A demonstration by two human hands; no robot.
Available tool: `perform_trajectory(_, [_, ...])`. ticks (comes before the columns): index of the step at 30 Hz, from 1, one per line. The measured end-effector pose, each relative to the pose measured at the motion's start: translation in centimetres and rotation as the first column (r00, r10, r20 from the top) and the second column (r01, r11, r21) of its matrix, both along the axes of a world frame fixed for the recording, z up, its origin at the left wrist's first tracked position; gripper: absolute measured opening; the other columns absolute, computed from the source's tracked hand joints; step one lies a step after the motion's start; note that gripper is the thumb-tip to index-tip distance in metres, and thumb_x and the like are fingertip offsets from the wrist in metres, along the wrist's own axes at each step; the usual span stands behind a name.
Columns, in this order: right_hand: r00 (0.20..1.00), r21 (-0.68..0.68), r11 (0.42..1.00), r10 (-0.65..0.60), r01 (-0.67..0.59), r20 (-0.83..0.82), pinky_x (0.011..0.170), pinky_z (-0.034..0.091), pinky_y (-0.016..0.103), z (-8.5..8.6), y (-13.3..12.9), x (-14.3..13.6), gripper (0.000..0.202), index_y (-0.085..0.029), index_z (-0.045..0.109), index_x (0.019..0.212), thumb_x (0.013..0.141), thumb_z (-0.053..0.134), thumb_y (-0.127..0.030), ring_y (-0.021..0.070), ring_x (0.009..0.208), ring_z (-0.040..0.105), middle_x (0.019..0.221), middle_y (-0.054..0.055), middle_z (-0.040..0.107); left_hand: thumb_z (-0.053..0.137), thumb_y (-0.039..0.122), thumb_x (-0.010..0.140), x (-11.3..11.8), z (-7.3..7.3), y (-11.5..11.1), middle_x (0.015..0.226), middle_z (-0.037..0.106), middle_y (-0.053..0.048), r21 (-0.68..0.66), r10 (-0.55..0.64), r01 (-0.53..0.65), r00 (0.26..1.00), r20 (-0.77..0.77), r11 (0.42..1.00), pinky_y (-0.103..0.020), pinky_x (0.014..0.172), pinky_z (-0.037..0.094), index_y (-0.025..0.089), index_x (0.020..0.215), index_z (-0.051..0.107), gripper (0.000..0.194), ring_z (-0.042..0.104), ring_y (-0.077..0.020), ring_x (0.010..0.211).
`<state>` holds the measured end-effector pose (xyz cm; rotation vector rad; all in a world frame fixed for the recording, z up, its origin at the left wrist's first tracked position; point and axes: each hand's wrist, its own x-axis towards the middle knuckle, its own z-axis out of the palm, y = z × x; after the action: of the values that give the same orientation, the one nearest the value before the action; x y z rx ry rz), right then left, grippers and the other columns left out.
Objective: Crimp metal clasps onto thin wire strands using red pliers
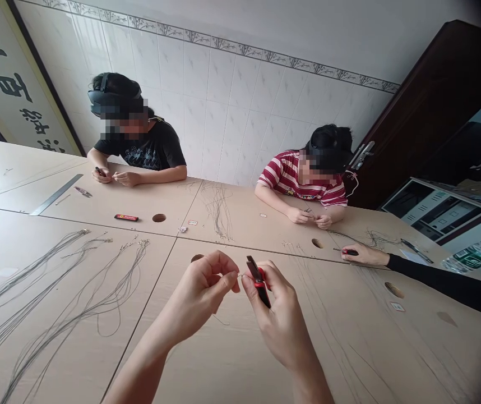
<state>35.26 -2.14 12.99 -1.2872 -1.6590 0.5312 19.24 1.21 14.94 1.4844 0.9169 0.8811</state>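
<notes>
My left hand (200,294) is closed in a pinch, thumb against forefinger, on the end of a thin cord (222,321). A short bit of the cord dangles beneath the hand, and any tiny part at the fingertips is too small to make out. Just to the right, my right hand (280,320) grips small pliers (261,286) with red and black handles, the dark jaws pointing up. Its thumb tip comes close to the left fingertips. Both hands are raised over the table (207,370).
Bundles of thin grey cords (110,292) lie at left, with more strands (219,213) at the back. A red-black tool (126,217), a steel ruler (58,193) and a water bottle (476,255) are around. Two people sit opposite; a co-worker's hand (364,254) reaches in from the right.
</notes>
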Motion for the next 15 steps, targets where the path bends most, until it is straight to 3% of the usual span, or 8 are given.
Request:
perform_trajectory(8, [1.0,0.001,1.0,0.001,-0.001,0.008,0.073,0.044,0.026,-0.04,0.08,-0.05,0.015,-0.022,0.053,0.085,0.099,0.047,-0.028,0.0156,0.078,0.055,0.083,0.001,0.056,0.047,0.02,0.091,-0.03,0.1,-0.17,0.077,0.06,0.003,-0.004,0.017,-0.017,1.0,-0.016,1.0,-0.019,0.046,0.03,0.02,0.087,0.049,0.004,0.036,-0.0049,0.049])
perform_trajectory(15, [1.0,0.002,1.0,-0.003,0.003,0.007,0.072,0.044,0.025,-0.02,0.0,0.01,0.015,-0.023,0.053,0.086,0.099,0.048,-0.029,0.0147,0.077,0.055,0.083,0.0,0.056,0.043,0.023,0.094,-0.25,-0.05,-0.32,0.087,0.061,0.0,-0.005,0.003,-0.004,0.998,-0.069,1.0,-0.02,0.047,0.032,0.02,0.087,0.048,0.009,0.048,-0.0063,0.055])
